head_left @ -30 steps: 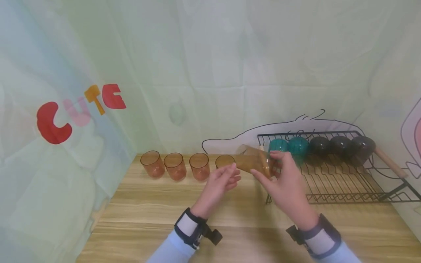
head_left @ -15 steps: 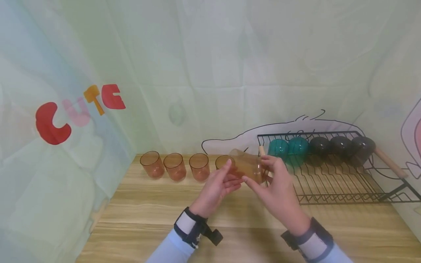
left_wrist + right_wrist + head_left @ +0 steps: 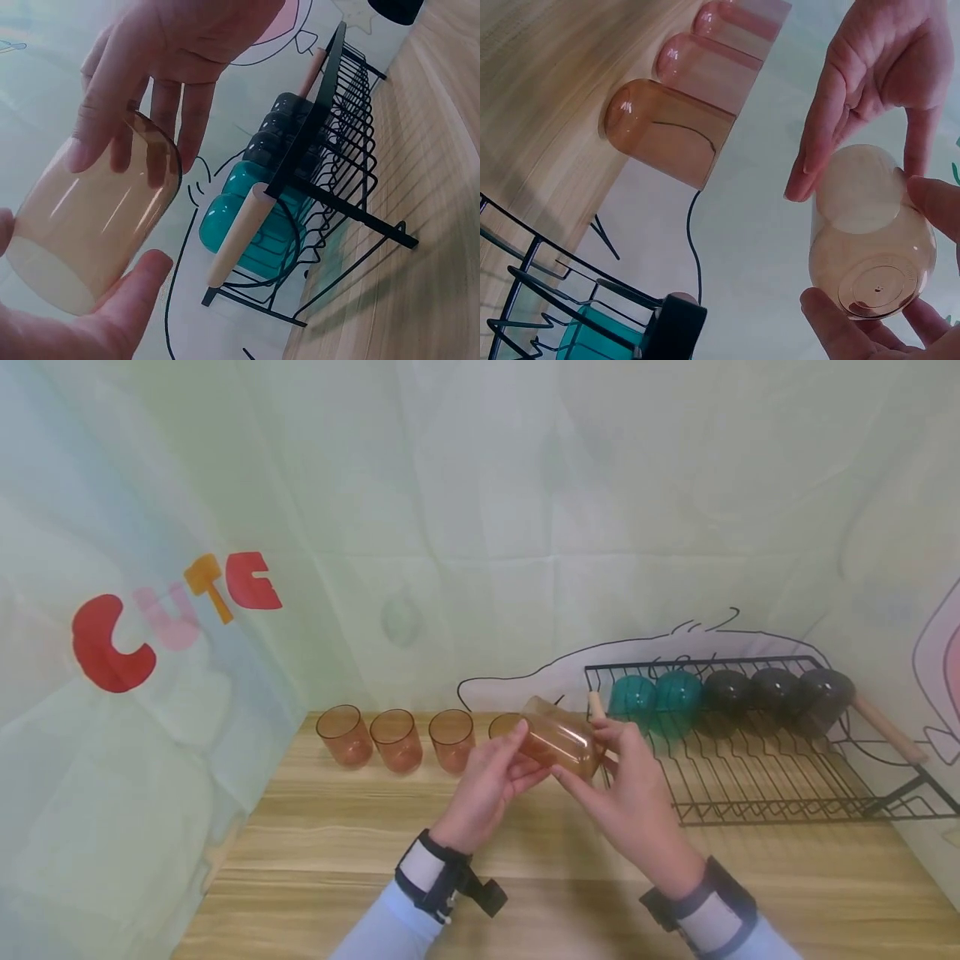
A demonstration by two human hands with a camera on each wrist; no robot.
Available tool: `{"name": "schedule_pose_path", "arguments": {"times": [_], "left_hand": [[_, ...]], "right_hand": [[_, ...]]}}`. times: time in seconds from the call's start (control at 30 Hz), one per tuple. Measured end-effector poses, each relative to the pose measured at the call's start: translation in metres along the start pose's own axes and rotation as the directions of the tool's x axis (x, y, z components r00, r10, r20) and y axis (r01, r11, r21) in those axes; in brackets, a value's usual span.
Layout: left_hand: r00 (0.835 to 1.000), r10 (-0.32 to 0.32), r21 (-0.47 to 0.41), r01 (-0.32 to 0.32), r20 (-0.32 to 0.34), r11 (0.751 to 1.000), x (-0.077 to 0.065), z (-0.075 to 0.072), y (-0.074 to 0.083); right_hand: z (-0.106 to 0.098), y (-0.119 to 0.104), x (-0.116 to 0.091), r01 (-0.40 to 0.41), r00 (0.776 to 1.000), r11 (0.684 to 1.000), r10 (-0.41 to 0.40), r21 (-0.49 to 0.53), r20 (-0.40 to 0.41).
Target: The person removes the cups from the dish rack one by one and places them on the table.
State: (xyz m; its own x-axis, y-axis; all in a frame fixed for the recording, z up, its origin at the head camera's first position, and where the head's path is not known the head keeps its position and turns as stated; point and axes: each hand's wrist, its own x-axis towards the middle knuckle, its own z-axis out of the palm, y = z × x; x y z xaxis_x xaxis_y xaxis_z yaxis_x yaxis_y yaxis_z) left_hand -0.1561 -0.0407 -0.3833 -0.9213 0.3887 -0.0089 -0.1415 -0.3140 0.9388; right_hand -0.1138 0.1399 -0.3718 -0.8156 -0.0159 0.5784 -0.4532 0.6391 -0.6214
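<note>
Both hands hold a clear amber drinking glass (image 3: 561, 739) above the table, lying tilted on its side. My right hand (image 3: 637, 802) grips its rounded base end between thumb and fingers. At the open end is my left hand (image 3: 483, 785), thumb on one side and fingers on the other. The right wrist view shows the base of the amber glass (image 3: 877, 285) with a moulded ring. To the left stands a row of upright amber-pink glasses (image 3: 396, 742); the rightmost amber glass (image 3: 502, 723) is partly hidden behind the held one.
On the right stands a black wire dish rack (image 3: 757, 814) with wooden handles (image 3: 888, 731). Two teal glasses (image 3: 677, 702) and several dark grey glasses (image 3: 726, 693) sit upside down along its back. A printed cloth (image 3: 450, 527) hangs behind the wooden table (image 3: 337, 860).
My right hand has moved left and slightly down with the amber glass, away from the rack. My left hand has come onto the glass's open end.
</note>
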Motion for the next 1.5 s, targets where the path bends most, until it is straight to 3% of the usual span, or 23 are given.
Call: {"name": "schedule_pose_path", "arguments": {"times": [0.5,0.67,0.83,0.93,1.1,1.3,1.5], "left_hand": [[0.995,0.040,0.038,-0.037,-0.089,0.999,0.003,0.006,0.005],[0.990,0.038,0.098,-0.025,-0.135,0.995,0.003,0.009,0.008],[0.984,0.077,0.173,-0.048,-0.162,0.984,0.004,0.014,0.009],[0.977,0.119,0.281,-0.066,-0.178,0.958,0.005,0.014,0.008],[0.962,0.196,0.460,-0.088,-0.192,0.884,0.010,0.012,0.000],[0.952,0.254,0.530,-0.129,-0.170,0.838,0.015,0.012,-0.017],[0.948,0.265,0.588,-0.116,-0.174,0.801,0.023,0.014,-0.033]], "right_hand": [[0.000,0.008,-0.001,-0.005,1.000,1.000,0.006,-0.014,0.029],[-0.002,0.009,-0.001,-0.022,0.998,0.999,0.023,-0.026,0.050],[-0.005,0.014,0.000,-0.023,0.997,0.996,0.029,-0.090,0.068],[-0.008,0.019,0.000,-0.009,0.997,0.990,0.021,-0.143,0.080],[-0.015,0.025,0.001,-0.001,0.994,0.979,0.023,-0.205,0.105],[-0.024,0.028,0.000,-0.025,0.993,0.969,0.053,-0.245,0.109],[-0.030,0.031,0.000,-0.067,0.988,0.962,0.102,-0.265,0.118]]}}
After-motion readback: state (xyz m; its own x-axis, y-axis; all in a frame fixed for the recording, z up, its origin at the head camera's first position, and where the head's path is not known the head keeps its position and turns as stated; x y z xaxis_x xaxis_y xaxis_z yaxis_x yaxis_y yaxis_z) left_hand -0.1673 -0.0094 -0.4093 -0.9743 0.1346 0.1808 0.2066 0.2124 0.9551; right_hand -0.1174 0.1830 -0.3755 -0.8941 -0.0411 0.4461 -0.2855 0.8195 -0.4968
